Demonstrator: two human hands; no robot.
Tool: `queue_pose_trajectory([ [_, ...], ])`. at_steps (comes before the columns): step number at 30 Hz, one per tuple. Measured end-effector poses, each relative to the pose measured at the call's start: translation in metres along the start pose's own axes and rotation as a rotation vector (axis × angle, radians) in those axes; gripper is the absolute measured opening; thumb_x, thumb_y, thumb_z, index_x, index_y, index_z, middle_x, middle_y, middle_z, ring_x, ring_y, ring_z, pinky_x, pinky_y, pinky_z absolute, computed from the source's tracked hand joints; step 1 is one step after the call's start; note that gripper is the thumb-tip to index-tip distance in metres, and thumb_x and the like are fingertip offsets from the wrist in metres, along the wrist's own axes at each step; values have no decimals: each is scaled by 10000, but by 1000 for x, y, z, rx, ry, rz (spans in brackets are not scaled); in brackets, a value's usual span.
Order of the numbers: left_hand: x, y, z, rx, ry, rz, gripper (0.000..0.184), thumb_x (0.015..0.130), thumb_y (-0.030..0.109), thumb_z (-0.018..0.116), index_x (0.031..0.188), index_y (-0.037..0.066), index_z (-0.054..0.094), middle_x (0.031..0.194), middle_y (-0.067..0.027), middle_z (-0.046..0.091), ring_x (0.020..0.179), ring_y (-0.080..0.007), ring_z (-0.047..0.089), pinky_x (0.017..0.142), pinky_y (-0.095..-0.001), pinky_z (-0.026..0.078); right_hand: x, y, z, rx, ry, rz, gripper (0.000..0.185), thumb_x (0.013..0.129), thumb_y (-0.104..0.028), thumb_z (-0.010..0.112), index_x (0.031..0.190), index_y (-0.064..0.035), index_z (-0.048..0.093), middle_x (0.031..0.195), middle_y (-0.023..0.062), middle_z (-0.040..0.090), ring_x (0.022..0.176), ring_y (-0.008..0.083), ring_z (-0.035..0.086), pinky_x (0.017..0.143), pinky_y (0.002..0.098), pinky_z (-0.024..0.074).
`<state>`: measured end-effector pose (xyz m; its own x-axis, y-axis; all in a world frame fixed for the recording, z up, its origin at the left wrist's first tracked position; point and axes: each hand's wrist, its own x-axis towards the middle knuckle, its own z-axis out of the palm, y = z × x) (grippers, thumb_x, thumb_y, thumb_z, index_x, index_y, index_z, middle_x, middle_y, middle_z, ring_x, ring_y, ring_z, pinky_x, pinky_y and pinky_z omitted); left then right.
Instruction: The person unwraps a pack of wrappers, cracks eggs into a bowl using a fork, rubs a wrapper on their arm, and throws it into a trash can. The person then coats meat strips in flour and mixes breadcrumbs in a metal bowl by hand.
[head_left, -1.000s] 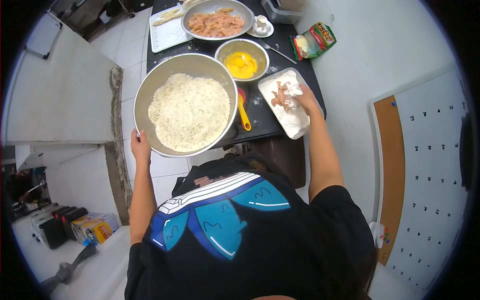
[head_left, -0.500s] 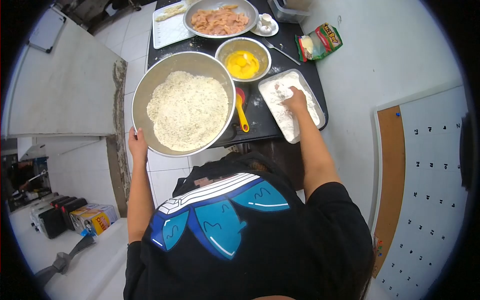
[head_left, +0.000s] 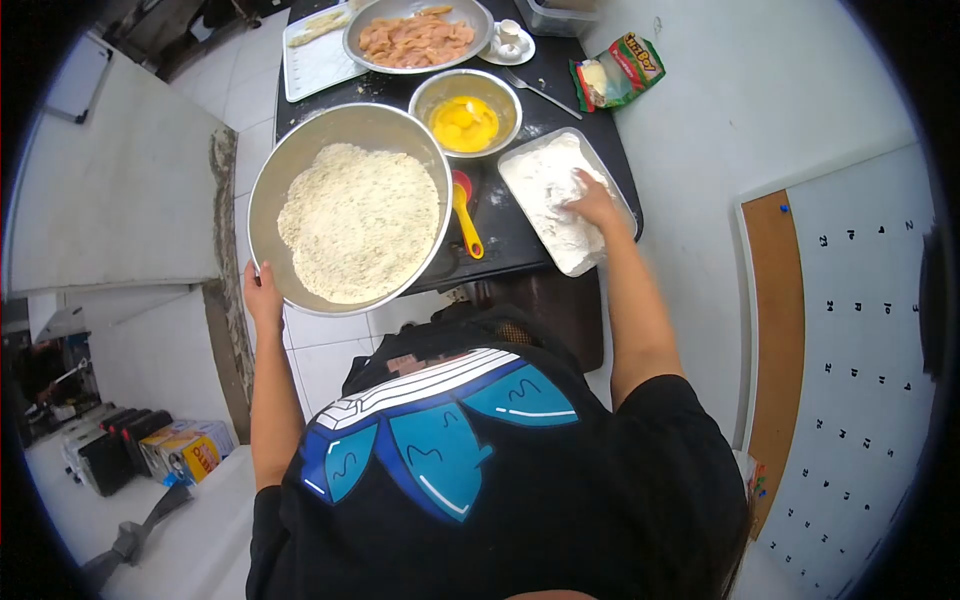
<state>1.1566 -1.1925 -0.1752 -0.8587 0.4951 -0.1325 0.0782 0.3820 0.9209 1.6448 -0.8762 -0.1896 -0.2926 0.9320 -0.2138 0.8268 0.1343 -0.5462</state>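
Right hand (head_left: pixel 597 205) farther into white powder (head_left: pixel 548 185), fingers apart; left hand (head_left: pixel 264 298), fingers still clamped on large bowl (head_left: pixel 268 160).

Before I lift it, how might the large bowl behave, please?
The large bowl is probably heavy, given its broad floury heap. Metal-looking, it should feel stiff. It may tip, as it overhangs the edge of the table.

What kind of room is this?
It looks like a kitchen, maybe a small one for work. There's a bowl of raw meat strips, a bowl of cracked eggs, and a tray of white powder, perhaps flour, with the right hand in it.
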Motion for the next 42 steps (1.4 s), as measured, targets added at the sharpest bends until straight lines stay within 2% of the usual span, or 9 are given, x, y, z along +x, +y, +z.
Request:
queue_pose_trajectory([
  [3, 6, -8, -3, 40, -14, 20, 378, 900, 207, 524, 1188, -34, 489, 915, -85, 622, 777, -110, 556, 683, -246, 445, -29, -32, 23, -354, -37, 48, 843, 540, -265, 807, 1295, -187, 439, 1357, 228, 343, 1226, 430, 345, 971, 430, 387],
  [10, 4, -6, -3, 40, -36, 56, 312, 905, 192, 514, 1136, -19, 522, 893, -65, 622, 755, -100, 551, 662, -241, 439, -18, 12, 12, -69, 138, -23, 485, 623, -88, 691, 1098, -65, 595, 1019, 219, 605, 980, 342, 571, 852, 391, 453],
  [23, 0, 2, -1, 79, -9, 55, 405, 902, 192, 520, 1219, -52, 451, 923, -116, 616, 791, -136, 568, 682, -257, 448, -21, 2, -30, 349, 135, 160, 390, 679, -136, 629, 1061, -60, 608, 953, 186, 641, 916, 299, 618, 810, 347, 464],
  [26, 3, -5, -3, 83, 0, 33, 463, 895, 223, 531, 1253, -54, 433, 954, -120, 606, 817, -146, 558, 710, -268, 447, -19, 10, -26, 151, 41, 194, 533, 649, -135, 661, 1168, -74, 556, 1099, 217, 582, 1011, 310, 572, 835, 346, 454],
  [29, 2, -5, -1, 33, -9, 50, 437, 897, 208, 522, 1241, -49, 447, 941, -116, 606, 807, -143, 556, 701, -266, 445, -21, 3, 15, -194, 177, -40, 631, 644, -234, 725, 1227, -116, 512, 1228, 238, 487, 1131, 335, 487, 911, 384, 427],
  [31, -1, 1, 1, -12, -17, 64, 402, 899, 195, 514, 1218, -45, 469, 921, -107, 609, 789, -135, 554, 687, -260, 443, -49, -57, 11, -388, 13, 132, 573, 654, -197, 699, 1202, -162, 535, 1352, 173, 377, 1230, 401, 348, 967, 450, 384],
  [32, 0, 2, 0, 0, -40, 61, 388, 900, 192, 512, 1207, -42, 476, 914, -102, 611, 783, -130, 555, 684, -257, 443, -36, -33, 23, -385, 88, 26, 647, 634, -191, 738, 1234, -118, 507, 1244, 231, 473, 1184, 332, 445, 947, 384, 407],
  [36, -1, 2, -3, 1, -71, 57, 323, 907, 162, 502, 1174, -19, 495, 891, -94, 622, 762, -125, 569, 660, -251, 448, -4, 10, 14, -46, 79, 21, 473, 652, -43, 616, 1120, -110, 597, 1050, 193, 595, 1020, 320, 561, 909, 343, 433],
  [42, 1, -4, 0, 54, -2, 60, 289, 909, 139, 496, 1154, -15, 500, 891, -95, 624, 759, -123, 574, 653, -250, 450, 7, -14, -25, -83, -39, 115, 500, 664, -138, 678, 1156, -120, 587, 1124, 185, 584, 1044, 316, 562, 895, 358, 441],
])
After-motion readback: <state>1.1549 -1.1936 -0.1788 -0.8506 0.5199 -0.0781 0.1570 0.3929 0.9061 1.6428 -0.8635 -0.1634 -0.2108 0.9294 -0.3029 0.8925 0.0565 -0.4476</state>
